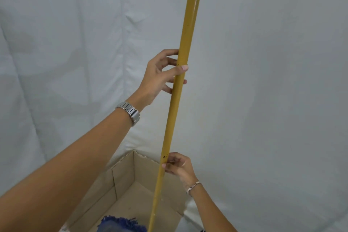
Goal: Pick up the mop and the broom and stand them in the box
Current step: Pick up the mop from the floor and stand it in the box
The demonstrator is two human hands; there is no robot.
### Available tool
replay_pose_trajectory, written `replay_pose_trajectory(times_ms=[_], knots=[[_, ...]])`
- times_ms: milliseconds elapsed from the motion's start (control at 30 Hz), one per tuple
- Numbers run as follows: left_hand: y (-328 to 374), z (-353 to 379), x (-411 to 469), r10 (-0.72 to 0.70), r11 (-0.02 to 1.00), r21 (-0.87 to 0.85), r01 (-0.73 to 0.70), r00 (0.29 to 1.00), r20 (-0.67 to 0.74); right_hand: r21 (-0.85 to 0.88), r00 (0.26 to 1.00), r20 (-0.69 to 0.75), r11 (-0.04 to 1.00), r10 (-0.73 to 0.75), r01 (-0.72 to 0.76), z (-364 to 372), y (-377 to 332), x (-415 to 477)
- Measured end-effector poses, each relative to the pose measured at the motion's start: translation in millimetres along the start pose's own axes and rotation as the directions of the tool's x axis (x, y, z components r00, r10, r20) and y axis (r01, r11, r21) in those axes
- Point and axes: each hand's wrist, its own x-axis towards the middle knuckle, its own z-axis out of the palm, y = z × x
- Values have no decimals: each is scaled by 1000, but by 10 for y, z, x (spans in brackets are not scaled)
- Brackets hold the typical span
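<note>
A long yellow mop handle (185,34) runs nearly upright from the bottom of the frame to the top edge. Its blue fringed mop head (122,223) sits low inside the open cardboard box (124,173) at the bottom centre. My left hand (160,75), with a metal watch on the wrist, grips the handle at mid height, thumb across the front. My right hand (178,165), wearing a thin bracelet, pinches the handle lower down, just above the box's far rim. A second yellow pole edge shows right behind the first near the top. No broom head is in view.
A creased white cloth backdrop (263,81) fills the wall behind and drapes onto the floor around the box. The box's far corner points toward the backdrop.
</note>
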Motion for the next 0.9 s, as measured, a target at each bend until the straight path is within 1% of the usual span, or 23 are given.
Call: replay_pose_trajectory(times_ms=[100,200,333,467,567,900], knots=[[-274,-267,235,-19,1000,-22,20,1000,24,-9,1000,-21,1000,20,-20,111,97,354],[-604,-552,513,-40,998,-41,43,997,64,-16,996,-74,999,43,-44,233,195,777],[-1024,-840,854,-74,993,-84,84,990,120,-82,983,-155,990,100,-113,351,341,1301],[-1435,-949,1135,-108,985,-111,130,976,189,-149,971,-214,978,109,-143,313,533,1718],[-1813,-974,1316,-134,980,-115,161,969,208,-188,957,-254,963,140,-191,233,734,2016],[-3359,-1065,1912,-242,954,-138,266,955,170,-239,957,-224,942,184,-237,-223,1619,3218]])
